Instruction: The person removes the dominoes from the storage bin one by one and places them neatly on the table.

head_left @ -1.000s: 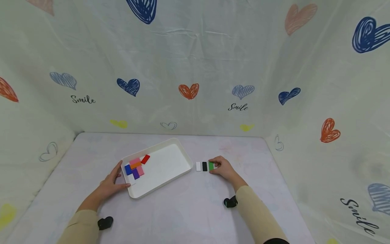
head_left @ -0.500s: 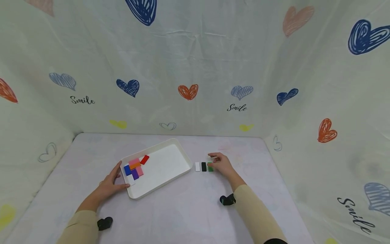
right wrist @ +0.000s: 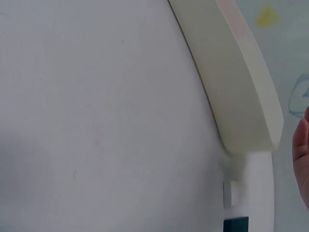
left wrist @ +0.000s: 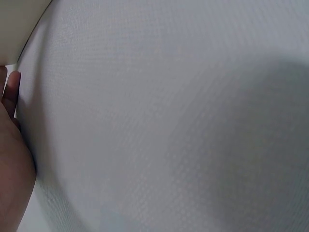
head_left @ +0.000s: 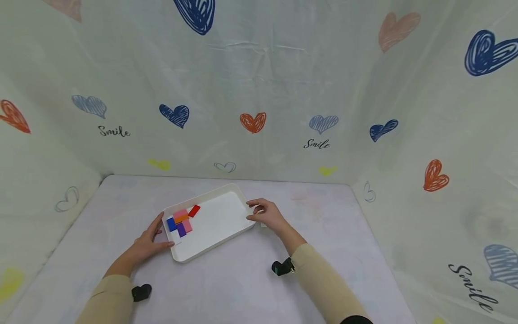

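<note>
In the head view a shallow white tray (head_left: 220,217) lies at a slant on the table. Blue (head_left: 171,224), orange (head_left: 181,219), purple (head_left: 180,230), pink (head_left: 187,225) and red (head_left: 194,211) blocks sit in its left part. My left hand (head_left: 144,245) rests against the tray's left end, thumb and forefinger spread along the rim. At the right end, my right hand (head_left: 268,213) reaches over the rim, thumb and forefinger apart with nothing visible between them. A white block (right wrist: 234,194) and a dark block (right wrist: 236,224) lie beside the tray in the right wrist view, mostly hidden from the head view.
A pale cloth covers the table (head_left: 226,288). A curtain (head_left: 283,81) printed with hearts stands behind it and along the sides. Black wrist cameras, left (head_left: 141,293) and right (head_left: 282,267), sit beside the sleeves.
My right hand has come off the green block and moved left to the tray's right rim, covering the row of blocks there. The left hand stays at the tray's left end.
</note>
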`<state>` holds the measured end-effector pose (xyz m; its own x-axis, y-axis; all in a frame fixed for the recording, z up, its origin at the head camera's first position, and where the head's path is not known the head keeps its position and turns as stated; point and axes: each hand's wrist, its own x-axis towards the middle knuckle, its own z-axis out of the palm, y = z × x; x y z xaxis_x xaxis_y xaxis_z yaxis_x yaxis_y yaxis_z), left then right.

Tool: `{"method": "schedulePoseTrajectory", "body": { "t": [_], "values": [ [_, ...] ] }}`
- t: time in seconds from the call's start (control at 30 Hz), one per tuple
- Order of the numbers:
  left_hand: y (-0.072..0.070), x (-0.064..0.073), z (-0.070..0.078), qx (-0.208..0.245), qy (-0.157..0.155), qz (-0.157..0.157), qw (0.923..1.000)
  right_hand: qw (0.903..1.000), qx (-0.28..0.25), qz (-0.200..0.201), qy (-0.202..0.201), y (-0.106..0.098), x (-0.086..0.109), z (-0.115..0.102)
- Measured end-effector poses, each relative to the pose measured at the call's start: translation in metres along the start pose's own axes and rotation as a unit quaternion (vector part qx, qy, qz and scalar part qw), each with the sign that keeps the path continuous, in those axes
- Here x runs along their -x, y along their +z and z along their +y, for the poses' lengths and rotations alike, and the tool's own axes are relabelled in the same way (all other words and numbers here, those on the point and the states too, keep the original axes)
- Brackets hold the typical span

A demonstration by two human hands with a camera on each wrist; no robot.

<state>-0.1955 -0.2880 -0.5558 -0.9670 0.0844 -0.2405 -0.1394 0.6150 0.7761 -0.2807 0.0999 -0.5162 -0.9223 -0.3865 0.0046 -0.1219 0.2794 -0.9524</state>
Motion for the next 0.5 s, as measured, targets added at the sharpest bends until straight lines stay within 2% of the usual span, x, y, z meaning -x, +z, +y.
{"method": "schedulePoseTrajectory", "body": {
  "t": [0.17,0.5],
  "values": [
    [0.001,0.000,0.002,0.007,-0.011,-0.007,0.9999,0.9993,-0.005,-0.035,-0.011,0.022,-0.006,-0.007],
    [0.000,0.003,0.004,0.002,-0.023,-0.002,0.9997,0.9973,-0.021,-0.068,-0.016,0.061,-0.015,-0.013]
  ]
}}
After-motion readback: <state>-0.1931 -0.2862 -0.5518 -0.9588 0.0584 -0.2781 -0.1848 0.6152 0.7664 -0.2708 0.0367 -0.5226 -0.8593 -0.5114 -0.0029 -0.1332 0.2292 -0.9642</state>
